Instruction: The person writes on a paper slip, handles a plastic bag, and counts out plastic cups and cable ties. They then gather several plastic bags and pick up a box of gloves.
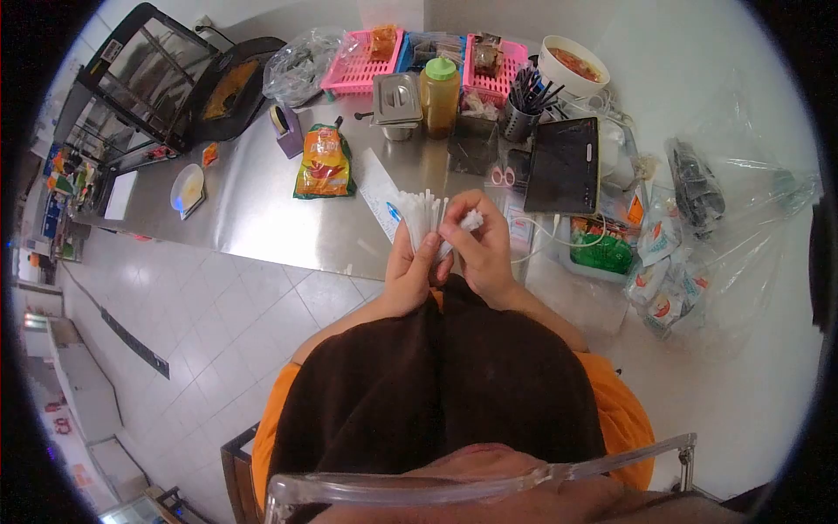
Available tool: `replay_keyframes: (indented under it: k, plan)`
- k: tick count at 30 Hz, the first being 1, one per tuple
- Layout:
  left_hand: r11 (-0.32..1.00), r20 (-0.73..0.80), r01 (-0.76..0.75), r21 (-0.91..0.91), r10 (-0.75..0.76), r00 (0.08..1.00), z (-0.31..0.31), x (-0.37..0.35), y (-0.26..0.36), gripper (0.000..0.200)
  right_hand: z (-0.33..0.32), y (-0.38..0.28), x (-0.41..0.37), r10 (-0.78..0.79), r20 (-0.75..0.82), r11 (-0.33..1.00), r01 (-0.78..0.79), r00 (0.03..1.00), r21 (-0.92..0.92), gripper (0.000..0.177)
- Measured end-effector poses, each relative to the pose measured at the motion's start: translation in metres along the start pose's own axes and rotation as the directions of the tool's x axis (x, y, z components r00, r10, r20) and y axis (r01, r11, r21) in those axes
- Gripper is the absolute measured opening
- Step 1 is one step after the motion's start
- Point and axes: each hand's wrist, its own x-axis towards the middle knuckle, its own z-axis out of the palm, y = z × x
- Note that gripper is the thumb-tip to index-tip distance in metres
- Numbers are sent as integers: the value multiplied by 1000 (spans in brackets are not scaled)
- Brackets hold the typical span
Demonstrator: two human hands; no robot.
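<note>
Gripping a bundle of white straws in my left hand, fingers curled tight around its lower end, I am pinching one tip with my right hand, thumb and forefinger closed. The bundle is sitting at frame centre, over the steel counter edge. I judge a light pinch on one straw alone is serving best.
</note>
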Motion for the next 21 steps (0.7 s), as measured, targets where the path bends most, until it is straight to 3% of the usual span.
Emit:
replay_keyframes:
  k: [1, 4, 21]
  plan:
    - [1000, 3, 3, 11, -3, 1000, 0, 0, 0, 27, 3, -2, -1, 43, -62, 998, -46, 997, -43, 17]
    - [999, 10, 6, 33, -6, 1000, -1, 1, -1, 27, 0, 0, 1, 60, -45, 991, -65, 997, -121, 20]
    - [1000, 0, -13, 3, 13, 1000, -2, -1, -2, 30, 0, 1, -2, 80, -64, 995, -83, 995, -52, 17]
